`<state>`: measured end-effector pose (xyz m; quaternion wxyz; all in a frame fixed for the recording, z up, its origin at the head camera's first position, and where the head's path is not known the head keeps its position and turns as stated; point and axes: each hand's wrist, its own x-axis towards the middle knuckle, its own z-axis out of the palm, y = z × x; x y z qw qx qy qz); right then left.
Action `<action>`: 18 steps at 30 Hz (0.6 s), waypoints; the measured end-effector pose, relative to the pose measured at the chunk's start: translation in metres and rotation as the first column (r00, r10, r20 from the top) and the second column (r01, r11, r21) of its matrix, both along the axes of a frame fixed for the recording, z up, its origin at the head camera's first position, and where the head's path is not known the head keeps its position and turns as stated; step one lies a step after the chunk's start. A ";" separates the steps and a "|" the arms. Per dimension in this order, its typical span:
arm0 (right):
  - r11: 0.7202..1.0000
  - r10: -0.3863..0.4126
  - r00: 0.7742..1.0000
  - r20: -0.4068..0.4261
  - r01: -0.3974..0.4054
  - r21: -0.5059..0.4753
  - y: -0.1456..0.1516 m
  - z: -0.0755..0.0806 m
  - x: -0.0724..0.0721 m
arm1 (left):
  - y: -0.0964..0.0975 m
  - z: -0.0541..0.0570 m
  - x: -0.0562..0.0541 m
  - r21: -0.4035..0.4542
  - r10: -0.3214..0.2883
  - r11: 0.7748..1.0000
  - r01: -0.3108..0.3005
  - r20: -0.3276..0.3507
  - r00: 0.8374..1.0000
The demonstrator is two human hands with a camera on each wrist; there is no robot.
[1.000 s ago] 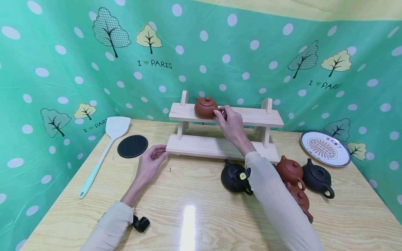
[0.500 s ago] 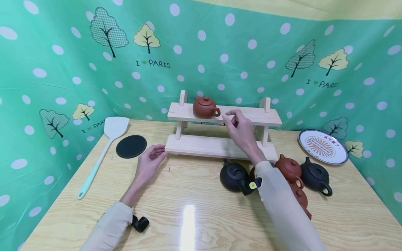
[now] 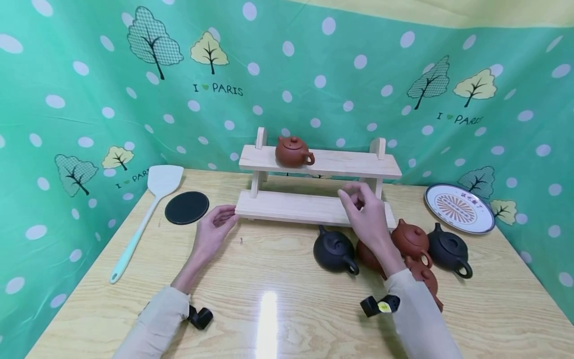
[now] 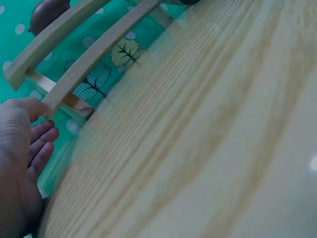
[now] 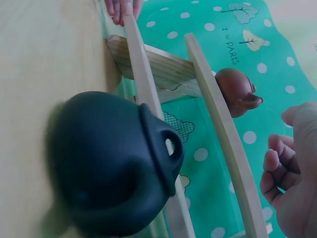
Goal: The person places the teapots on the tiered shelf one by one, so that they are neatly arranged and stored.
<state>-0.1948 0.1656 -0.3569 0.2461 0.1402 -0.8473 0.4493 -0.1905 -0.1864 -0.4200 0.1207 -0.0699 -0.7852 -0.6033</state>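
Observation:
My left hand [image 3: 214,232] grips the left end of the lower board of a two-tier wooden shelf [image 3: 287,205], thumb [image 4: 29,106] at the board's end and fingers curled below. A reddish-brown teapot [image 3: 292,153] stands on the left part of the upper board, its handle to the right. Apart from that teapot, my right hand [image 3: 368,214] hovers over the lower board's right part, fingers loosely curled round nothing. Below it on the table sit a black teapot [image 3: 332,251], large in the right wrist view, and a brown teapot [image 3: 368,257] partly hidden by my forearm.
Two more brown teapots, one behind [image 3: 410,239] and one in front [image 3: 423,276], crowd together beside another black teapot [image 3: 450,252]. A patterned plate [image 3: 459,209] lies back right. At left are a white-headed spatula [image 3: 165,180] and a black round mat [image 3: 187,208].
My right hand has let go of the brown teapot's handle and moved right and down towards the teapots on the table. The teapot stays on the upper board; my left hand has kept its place.

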 end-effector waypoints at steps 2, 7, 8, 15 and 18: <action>1.000 -0.003 1.000 0.004 0.003 0.007 0.004 -0.004 0.008 | 0.000 0.000 0.000 0.000 0.000 1.000 0.000 0.001 1.000; 1.000 -0.006 1.000 0.017 0.006 0.017 0.010 -0.016 0.027 | 0.000 0.002 0.001 -0.011 0.003 1.000 -0.003 -0.008 1.000; 1.000 -0.005 1.000 0.022 0.004 0.018 0.010 -0.018 0.030 | 0.000 0.002 0.002 -0.012 0.004 1.000 -0.004 -0.008 1.000; 1.000 -0.012 0.999 0.042 0.011 0.021 0.014 -0.029 0.053 | 0.000 0.002 0.001 -0.016 -0.002 1.000 0.001 -0.008 1.000; 0.999 -0.016 1.000 0.020 0.015 0.030 0.016 -0.032 0.062 | 0.001 0.001 0.001 -0.017 -0.001 1.000 0.001 -0.011 1.000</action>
